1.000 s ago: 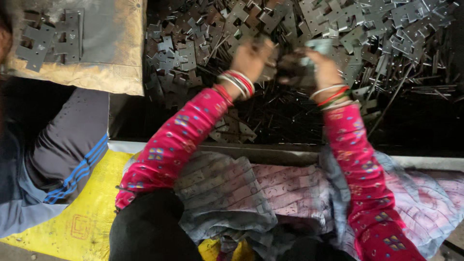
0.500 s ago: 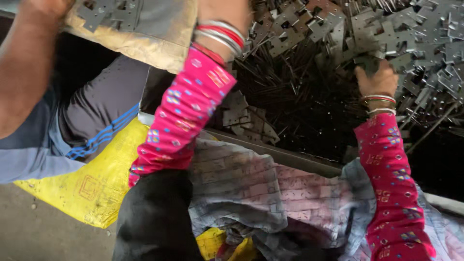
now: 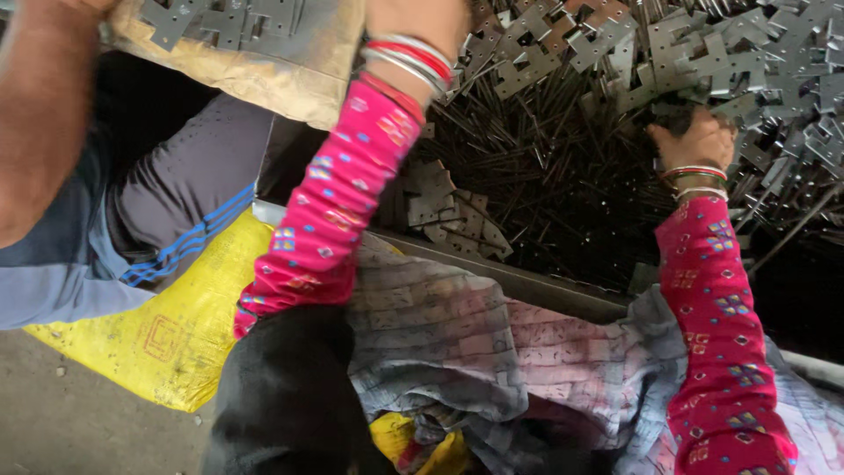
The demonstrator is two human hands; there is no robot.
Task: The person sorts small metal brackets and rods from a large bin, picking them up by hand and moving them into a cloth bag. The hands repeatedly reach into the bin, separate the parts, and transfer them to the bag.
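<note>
We are gripping flat grey stamped metal brackets (image 3: 703, 84) in the far-right heap with our right hand (image 3: 694, 141), fingers clenched on them. Our left hand (image 3: 413, 22), which was beside it a second ago, is now reaching far left toward the brown sack (image 3: 264, 75); we cannot tell its fingers' state.

Right hand (image 3: 694, 136) grips in the pile of flat metal brackets (image 3: 747, 53), left hand (image 3: 418, 22) raised just left of it.
</note>
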